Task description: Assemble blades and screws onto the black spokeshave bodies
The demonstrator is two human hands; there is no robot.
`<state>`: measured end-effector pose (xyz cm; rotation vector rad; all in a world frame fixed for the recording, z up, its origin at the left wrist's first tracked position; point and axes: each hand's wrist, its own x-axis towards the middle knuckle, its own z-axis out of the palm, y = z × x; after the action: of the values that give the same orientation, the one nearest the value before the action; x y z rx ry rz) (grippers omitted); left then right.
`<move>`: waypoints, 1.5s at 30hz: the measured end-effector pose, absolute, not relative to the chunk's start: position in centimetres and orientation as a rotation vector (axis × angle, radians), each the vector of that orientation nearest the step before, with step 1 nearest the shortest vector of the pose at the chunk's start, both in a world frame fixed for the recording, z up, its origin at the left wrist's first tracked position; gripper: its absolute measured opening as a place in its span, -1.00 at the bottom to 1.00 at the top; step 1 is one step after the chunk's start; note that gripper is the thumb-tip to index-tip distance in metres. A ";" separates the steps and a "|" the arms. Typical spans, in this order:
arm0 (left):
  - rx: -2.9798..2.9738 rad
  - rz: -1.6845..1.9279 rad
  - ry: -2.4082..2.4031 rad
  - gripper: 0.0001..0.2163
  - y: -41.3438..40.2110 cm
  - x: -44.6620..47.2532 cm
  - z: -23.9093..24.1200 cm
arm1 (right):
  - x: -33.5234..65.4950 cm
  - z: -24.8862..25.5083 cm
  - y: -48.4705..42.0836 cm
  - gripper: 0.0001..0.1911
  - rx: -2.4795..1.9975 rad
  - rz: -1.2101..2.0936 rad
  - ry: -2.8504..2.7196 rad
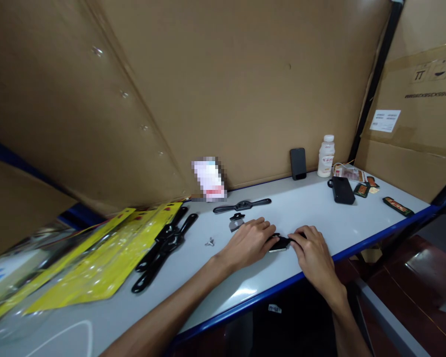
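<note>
Near the front edge of the table, my left hand and my right hand grip a black spokeshave from either side. A bright strip of metal shows along its near edge; its handles are mostly covered by my fingers. Just beyond my left hand lies a flat grey blade with a small black cap piece at its far end. Behind these, another black spokeshave body lies lengthwise. A few small silver screws rest left of my left hand.
Several black spokeshaves overlap beside yellow-backed plastic packages on the left. A blurred-out screen and a dark phone lean against the cardboard wall. At right are a bottle, a black case and small packets.
</note>
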<state>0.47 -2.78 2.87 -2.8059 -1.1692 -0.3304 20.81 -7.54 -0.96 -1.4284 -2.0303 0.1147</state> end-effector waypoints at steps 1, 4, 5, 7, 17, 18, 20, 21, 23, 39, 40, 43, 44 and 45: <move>-2.778 -0.276 -1.143 -0.70 -2.8 0.5 2.9 | 20.8 -1.0 -7.5 -0.71 -1.431 0.114 -2.031; -2.737 -0.180 -1.086 -0.63 -3.0 0.6 3.2 | 20.8 -0.9 -7.6 -0.72 -1.449 0.114 -2.035; -2.730 -0.161 -1.074 -0.62 -3.0 0.6 3.3 | 20.8 -0.9 -7.6 -0.72 -1.454 0.114 -2.037; -2.734 -0.133 -1.051 -0.62 -3.0 0.6 3.4 | 20.8 -0.9 -7.6 -0.73 -1.462 0.116 -2.044; -2.743 -0.156 -1.156 -0.68 -3.1 0.8 3.2 | 20.7 -0.9 -7.6 -0.73 -1.473 0.106 -2.065; -2.757 -0.162 -1.165 -0.71 -3.1 0.7 3.2 | 20.7 -0.9 -7.6 -0.73 -1.465 0.110 -2.065; -2.812 -0.236 -1.175 -0.77 -3.1 0.5 3.4 | 20.8 -0.8 -7.6 -0.70 -1.452 0.109 -2.064; -2.862 -0.295 -1.173 -0.79 -3.0 0.3 3.4 | 20.8 -0.8 -7.6 -0.68 -1.447 0.106 -2.068; -2.981 -0.421 -1.170 -0.81 -2.8 0.1 3.4 | 20.9 -0.8 -7.6 -0.61 -1.436 0.097 -2.087; -3.273 -0.404 -1.300 -0.74 -1.7 -1.2 4.3 | 21.0 -0.9 -7.7 -0.50 -1.409 0.108 -2.114; -3.285 -0.395 -1.302 -0.74 -1.6 -1.3 4.4 | 20.9 -0.9 -7.7 -0.51 -1.412 0.114 -2.111; -3.308 -0.400 -1.310 -0.73 -1.5 -1.4 4.4 | 20.9 -0.7 -7.8 -0.54 -1.419 0.122 -2.100; -3.314 -0.409 -1.311 -0.74 -1.4 -1.4 4.3 | 20.9 -0.7 -7.8 -0.54 -1.420 0.121 -2.098; -3.316 -0.418 -1.308 -0.74 -1.4 -1.4 4.2 | 20.9 -0.7 -7.8 -0.54 -1.421 0.117 -2.098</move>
<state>-1.40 -1.37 4.21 -3.3163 -1.3079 -0.4183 20.93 -7.75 -0.73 -1.4208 -2.0976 0.1170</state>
